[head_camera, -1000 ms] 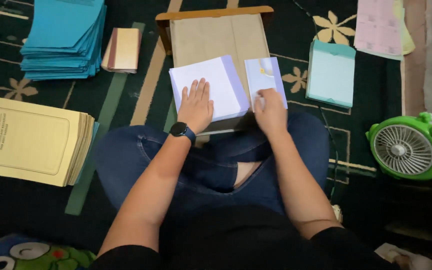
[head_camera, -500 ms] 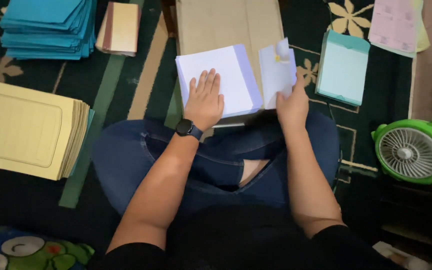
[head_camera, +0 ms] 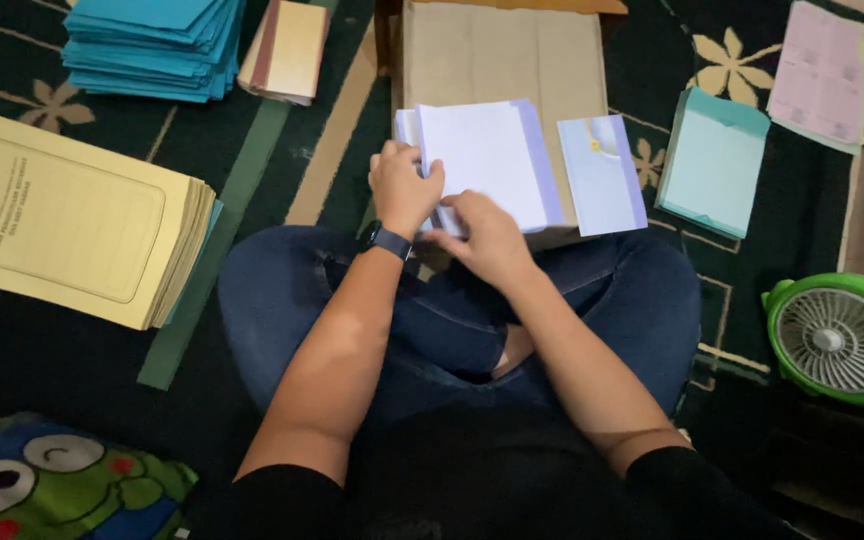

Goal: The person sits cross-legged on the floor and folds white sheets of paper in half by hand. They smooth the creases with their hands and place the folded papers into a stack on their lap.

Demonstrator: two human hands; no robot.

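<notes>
A dark green carpet [head_camera: 282,180] with pale flower patterns and a lighter band covers the floor, and the person sits on it cross-legged in blue jeans. On the carpet at the person's left lies a thick stack of yellow paper folders [head_camera: 62,215], flat and rectangular, and above it a pile of teal folders [head_camera: 152,45] with a small tan booklet [head_camera: 287,45] just beside. In front of the knees stands a low wooden table [head_camera: 502,50] with a plain beige top. On its near edge lies the stack of white sheets [head_camera: 487,160], thin smooth paper with a lilac strip along its right side; its long axis runs away from the person, slightly tilted, with the short edge towards the lap. Just to the right of it lies a smaller lilac sheet [head_camera: 602,175] with a small yellow mark, near but apart. Further right are a pale teal stack [head_camera: 712,160] and pink papers [head_camera: 827,70], and a round green plastic fan [head_camera: 837,340] stands beside the right knee. The left hand [head_camera: 404,185], with a dark watch on the wrist, is curled around the left edge of the stack and holds it. The right hand [head_camera: 487,235] lies at the near edge, fingers bent and pinching the lower corner of the sheets.
</notes>
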